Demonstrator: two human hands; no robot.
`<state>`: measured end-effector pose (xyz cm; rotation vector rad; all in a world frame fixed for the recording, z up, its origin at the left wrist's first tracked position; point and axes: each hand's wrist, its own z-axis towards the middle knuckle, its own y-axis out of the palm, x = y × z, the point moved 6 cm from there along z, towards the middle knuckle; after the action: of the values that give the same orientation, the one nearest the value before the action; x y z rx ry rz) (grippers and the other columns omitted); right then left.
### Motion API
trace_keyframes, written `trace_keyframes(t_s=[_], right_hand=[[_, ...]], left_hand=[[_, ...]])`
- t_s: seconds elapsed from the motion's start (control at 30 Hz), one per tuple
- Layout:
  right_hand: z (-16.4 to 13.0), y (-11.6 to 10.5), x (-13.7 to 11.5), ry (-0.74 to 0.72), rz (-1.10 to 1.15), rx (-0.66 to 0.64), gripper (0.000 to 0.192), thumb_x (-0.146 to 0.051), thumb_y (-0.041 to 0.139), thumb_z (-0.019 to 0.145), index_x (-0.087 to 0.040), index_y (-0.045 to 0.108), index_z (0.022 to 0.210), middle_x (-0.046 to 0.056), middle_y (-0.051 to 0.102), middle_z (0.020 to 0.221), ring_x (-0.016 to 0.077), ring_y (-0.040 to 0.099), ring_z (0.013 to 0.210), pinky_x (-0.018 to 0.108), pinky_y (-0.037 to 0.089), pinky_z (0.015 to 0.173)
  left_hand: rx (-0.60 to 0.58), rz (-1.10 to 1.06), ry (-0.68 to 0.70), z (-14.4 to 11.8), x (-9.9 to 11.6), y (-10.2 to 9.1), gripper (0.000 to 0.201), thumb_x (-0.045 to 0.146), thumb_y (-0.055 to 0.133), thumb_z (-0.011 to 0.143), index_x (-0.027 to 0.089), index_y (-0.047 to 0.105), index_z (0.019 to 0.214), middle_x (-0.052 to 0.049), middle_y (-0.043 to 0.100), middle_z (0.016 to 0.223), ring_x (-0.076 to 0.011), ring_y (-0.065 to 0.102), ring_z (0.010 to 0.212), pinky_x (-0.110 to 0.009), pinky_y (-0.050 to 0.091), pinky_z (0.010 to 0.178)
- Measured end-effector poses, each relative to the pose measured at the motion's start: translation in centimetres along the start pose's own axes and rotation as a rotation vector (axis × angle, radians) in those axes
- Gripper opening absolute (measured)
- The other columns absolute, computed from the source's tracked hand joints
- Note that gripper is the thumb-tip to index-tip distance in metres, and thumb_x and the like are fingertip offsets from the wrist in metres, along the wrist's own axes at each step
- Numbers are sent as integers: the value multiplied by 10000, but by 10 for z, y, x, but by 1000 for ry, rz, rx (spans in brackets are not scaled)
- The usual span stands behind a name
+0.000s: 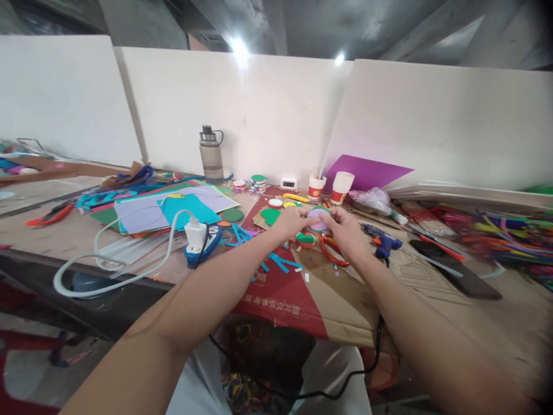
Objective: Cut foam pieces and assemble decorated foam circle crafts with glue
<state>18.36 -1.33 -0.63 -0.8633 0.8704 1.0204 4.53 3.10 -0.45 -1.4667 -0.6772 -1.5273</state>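
Observation:
Both hands meet over the cardboard-covered table, holding a round purple disc (318,219) with a green edge behind it. My left hand (295,221) pinches its left side, and my right hand (344,226) is closed on its right side. Just below them lies a small round piece with a green top (305,239). Red-handled scissors (333,252) rest under my right hand. To the left are a green paper circle (270,217), a white-topped round piece (275,203) and blue paper strips (283,262). A yellow cutter (296,197) lies behind the hands.
Coloured paper sheets (142,214) and a blue power strip (203,248) with a white plug and looping cable lie left. A bottle (211,155) and paper cups (343,187) stand at the back. Right are a blue glue gun (386,242), a black phone-like slab (470,279) and colourful strips.

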Motion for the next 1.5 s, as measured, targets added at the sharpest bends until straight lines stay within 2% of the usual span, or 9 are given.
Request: trace_keyframes(t_s=[0.27,0.43,0.57,0.7,0.8,0.93,1.2,1.4,1.5], right_hand=[[-2,-3,-5,0,-80,51,387,-566,631,757,-204,551,646,-25,533,591,128,442,563,282,367,575],[0,-4,3,92,23,49,354,-550,574,794,-200,625,773,12,606,687,141,494,588,291,406,586],[3,-7,5,118,-40,41,316,-498,574,799,-192,629,741,8,593,668,141,488,588,296,402,598],[3,-1,0,18,-340,-78,247,-421,591,812,-198,656,729,28,636,703,189,556,692,339,436,712],[0,10,3,-66,-552,-182,231,-400,656,793,-191,709,876,104,695,971,271,598,971,403,428,885],[-6,24,14,-86,-826,-295,498,-477,744,738,-167,693,1124,190,581,1299,361,439,1277,480,337,1031],[-12,31,19,13,-995,-389,528,-559,697,772,-206,685,1165,150,600,1265,384,455,1252,528,349,1003],[-8,28,9,-124,-832,-342,538,-382,743,750,-167,621,1227,163,587,1317,348,425,1338,508,363,1058],[-6,24,4,-206,-720,-296,584,-256,748,720,-182,581,1274,156,538,1389,319,400,1378,503,337,1107]], left_hand=[[-3,-69,38,7,1,-4,165,276,722,766,128,683,705,-11,678,652,-96,590,532,-196,448,523],[179,-346,38,17,2,-38,238,324,768,738,122,675,823,-56,704,769,-107,628,634,-204,471,581],[365,-223,-20,21,-5,-72,142,242,731,752,143,664,828,-24,668,699,-90,576,536,-181,397,491],[495,200,-72,18,-9,-98,93,104,652,723,150,690,794,-8,623,612,-118,541,484,-215,368,472],[441,477,-124,20,-14,-105,113,80,646,671,168,714,693,2,578,527,-147,547,508,-239,403,529],[410,564,-191,22,-26,-108,131,57,682,605,182,685,564,8,492,408,-171,544,521,-251,416,559],[309,683,-332,21,-37,-106,73,116,678,663,154,740,667,-64,646,564,-235,647,653,-315,484,659],[401,772,1,23,-5,-100,191,291,627,801,152,757,819,-106,744,902,-223,639,879,-306,474,801],[216,447,40,23,-4,-77,321,399,570,862,126,738,866,-104,736,877,-172,641,764,-255,473,682]])
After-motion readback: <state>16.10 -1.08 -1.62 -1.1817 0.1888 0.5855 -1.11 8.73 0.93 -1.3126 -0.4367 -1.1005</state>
